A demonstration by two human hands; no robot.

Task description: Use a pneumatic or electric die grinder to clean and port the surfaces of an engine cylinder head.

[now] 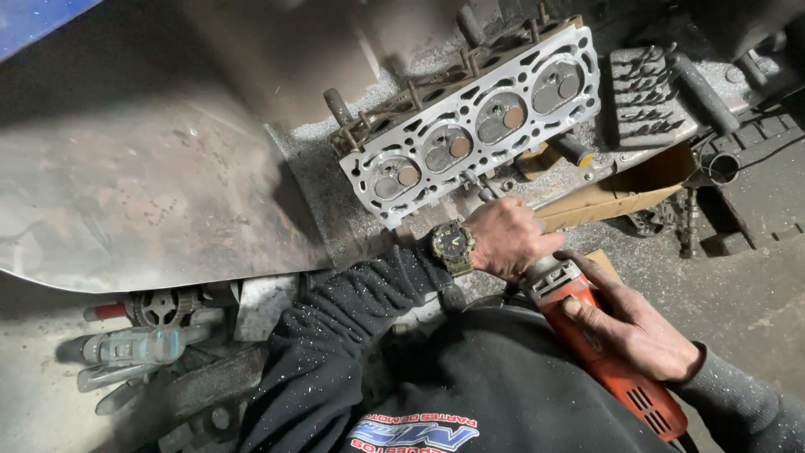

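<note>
An aluminium cylinder head (470, 126) lies tilted on the bench, its face with several combustion chambers and valves turned toward me. My left hand (507, 237), with a wristwatch (453, 247) on its wrist, grips the front end of a red angle grinder (604, 348) just below the head's near edge. My right hand (641, 323) wraps around the grinder's red body. The grinder's disc is hidden behind my left hand.
A large curved metal sheet (126, 184) fills the left. A piece of cardboard (625, 193) lies right of the head, with a block of drill bits (650, 96) behind it. Grey tools and clamps (142, 344) lie at lower left. Metal dust covers the bench.
</note>
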